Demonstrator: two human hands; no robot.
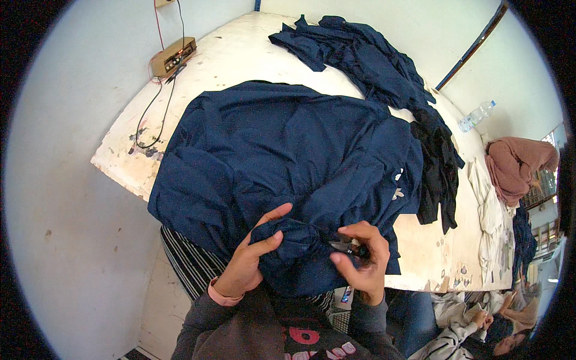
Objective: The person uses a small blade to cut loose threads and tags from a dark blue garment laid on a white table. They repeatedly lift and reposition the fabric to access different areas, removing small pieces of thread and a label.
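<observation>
A large navy garment (pixel 264 156) lies bunched over the table's near edge, its folds hanging toward my lap. My left hand (pixel 245 259) grips a gathered part of it, thumb on top and some fingers hidden in the cloth. Small dark thread snips (pixel 342 246) are held in my right hand (pixel 371 259), between thumb and fingers. Their blades point left, at the gathered cloth beside my left hand. Whether the tips touch the fabric, I cannot tell.
More navy garments (pixel 366 54) and a black garment (pixel 441 174) lie across the pale table (pixel 420 249). A beige electrical box (pixel 174 57) with wires sits at the back left. A clear bottle (pixel 478 116) stands right. Other people (pixel 519 168) work along the right side.
</observation>
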